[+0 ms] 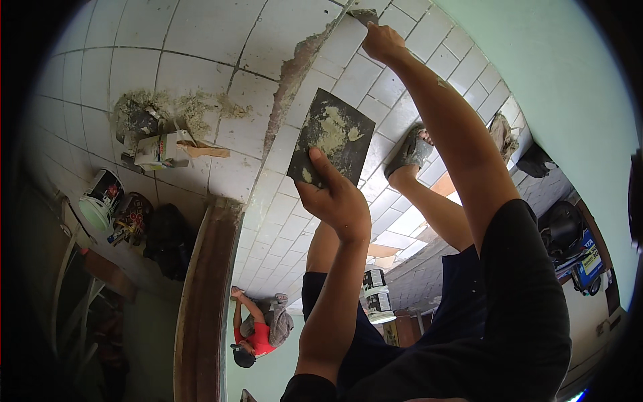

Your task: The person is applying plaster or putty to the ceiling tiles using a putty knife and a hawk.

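Note:
My left hand (338,208) grips a dark square board (358,124) by its near edge, thumb on top and fingers hidden underneath. Pale, greenish-grey paste (331,130) is smeared across the board's face. Stretched far forward, my right hand (384,43) is closed around a putty knife (364,15). The blade lies at the top of the view, by the line where the white tiles (358,77) meet a broken, bare edge (295,70). Whether the blade touches the surface, I cannot tell.
Left of the bare edge, crumbled rubble (194,110) lies near a torn carton (157,153) and a white bucket (100,201). A wooden post (207,301) stands at lower left. Another person in a red shirt (263,340) crouches beyond it. A paint bucket (378,298) is near my legs.

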Action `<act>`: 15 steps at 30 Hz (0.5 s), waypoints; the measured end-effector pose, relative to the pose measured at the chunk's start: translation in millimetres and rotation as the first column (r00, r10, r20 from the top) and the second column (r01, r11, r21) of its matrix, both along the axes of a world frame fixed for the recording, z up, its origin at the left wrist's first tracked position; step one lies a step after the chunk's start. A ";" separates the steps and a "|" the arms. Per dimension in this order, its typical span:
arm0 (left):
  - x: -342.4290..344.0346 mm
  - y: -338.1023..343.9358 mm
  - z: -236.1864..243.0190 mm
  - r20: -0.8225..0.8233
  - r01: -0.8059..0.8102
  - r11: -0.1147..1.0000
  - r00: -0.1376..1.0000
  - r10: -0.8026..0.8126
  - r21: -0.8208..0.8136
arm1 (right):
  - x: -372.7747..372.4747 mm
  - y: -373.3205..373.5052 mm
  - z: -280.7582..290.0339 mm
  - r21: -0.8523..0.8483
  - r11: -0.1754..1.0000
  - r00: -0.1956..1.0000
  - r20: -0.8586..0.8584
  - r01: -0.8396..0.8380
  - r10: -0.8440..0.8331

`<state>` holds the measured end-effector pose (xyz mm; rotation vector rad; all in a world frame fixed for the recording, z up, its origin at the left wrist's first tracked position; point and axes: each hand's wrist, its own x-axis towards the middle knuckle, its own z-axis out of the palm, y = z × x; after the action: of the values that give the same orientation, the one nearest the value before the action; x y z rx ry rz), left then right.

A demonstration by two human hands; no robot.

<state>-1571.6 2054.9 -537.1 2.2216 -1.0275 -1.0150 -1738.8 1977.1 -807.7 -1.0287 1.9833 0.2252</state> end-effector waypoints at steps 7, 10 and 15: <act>-6.6 0.7 -3.8 -0.006 0.024 1.000 1.000 -0.024 0.011 | -24.4 -12.3 -11.2 -0.031 0.992 0.992 -0.023 -0.124 0.123; -5.5 -0.8 -8.3 0.022 0.048 0.999 0.999 -0.048 -0.013 | -25.2 -31.4 -2.9 0.036 0.998 0.999 0.017 -0.048 0.047; -9.6 2.1 -5.0 -0.051 0.064 0.998 0.997 -0.063 0.011 | -4.0 9.3 -0.2 0.073 0.987 0.989 0.031 -0.145 0.143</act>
<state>-1581.2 2057.0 -542.1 2.1746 -1.0785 -1.1028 -1742.8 1986.4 -807.8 -1.1219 1.8648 0.3614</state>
